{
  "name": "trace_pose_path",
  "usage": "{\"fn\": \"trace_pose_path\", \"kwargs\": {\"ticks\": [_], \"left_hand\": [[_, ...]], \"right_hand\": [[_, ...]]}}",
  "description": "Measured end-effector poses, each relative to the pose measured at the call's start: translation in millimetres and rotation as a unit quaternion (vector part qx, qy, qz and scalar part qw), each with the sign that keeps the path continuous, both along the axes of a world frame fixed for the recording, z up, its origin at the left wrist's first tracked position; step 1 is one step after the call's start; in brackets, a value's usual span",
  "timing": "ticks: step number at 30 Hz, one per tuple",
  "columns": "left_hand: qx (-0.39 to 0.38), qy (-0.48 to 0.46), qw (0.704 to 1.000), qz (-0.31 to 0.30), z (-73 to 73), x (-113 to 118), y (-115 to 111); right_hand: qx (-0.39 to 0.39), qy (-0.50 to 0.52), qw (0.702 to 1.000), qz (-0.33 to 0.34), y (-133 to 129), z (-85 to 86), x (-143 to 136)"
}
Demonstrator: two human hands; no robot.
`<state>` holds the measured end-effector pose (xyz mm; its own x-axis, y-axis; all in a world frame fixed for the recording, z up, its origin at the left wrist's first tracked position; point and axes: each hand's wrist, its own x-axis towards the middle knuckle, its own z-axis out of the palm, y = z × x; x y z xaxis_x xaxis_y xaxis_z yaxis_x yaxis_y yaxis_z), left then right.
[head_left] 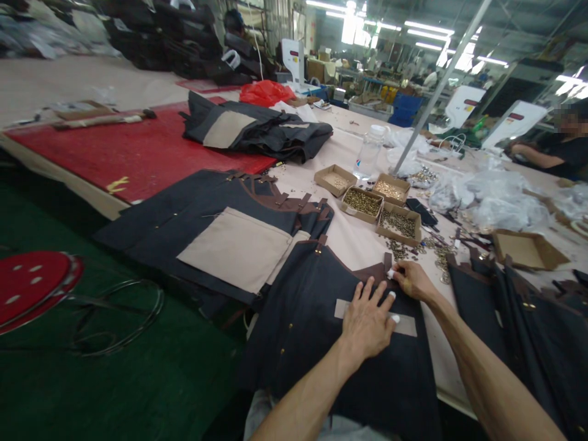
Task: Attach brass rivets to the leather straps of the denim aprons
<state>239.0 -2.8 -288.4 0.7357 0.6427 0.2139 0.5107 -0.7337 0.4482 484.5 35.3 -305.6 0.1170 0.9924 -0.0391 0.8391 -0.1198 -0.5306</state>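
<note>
A dark apron (303,306) with brown trim lies in front of me, over the table edge. My left hand (367,321) is flat on it with fingers spread, across a beige strip (407,325). White wraps cover some of its fingertips. My right hand (411,280) is closed in a pinch at the apron's top corner, beside a brown strap tab (388,262). A white-wrapped fingertip shows there; what lies between the fingers is hidden. Small brass-coloured rivets (318,251) show at the other top corner.
More aprons with a beige pocket (239,248) lie to the left. Small cardboard boxes (399,222) of metal fittings stand ahead, near a clear bottle (369,153) and a slanting pole (441,86). Dark aprons (528,318) lie right. A red stool (37,285) stands left; another person (560,144) sits far right.
</note>
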Motion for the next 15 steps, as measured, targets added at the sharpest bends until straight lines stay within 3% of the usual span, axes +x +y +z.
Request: {"fn": "trace_pose_path", "kwargs": {"ticks": [10,15], "left_hand": [[-0.003,-0.006,1.000,-0.001,0.6,0,1],[-0.007,-0.004,1.000,0.002,-0.4,0,2]], "right_hand": [[-0.117,0.164,0.979,-0.018,19,7.9,21],[-0.148,0.128,0.980,-0.025,28,7.3,23]]}}
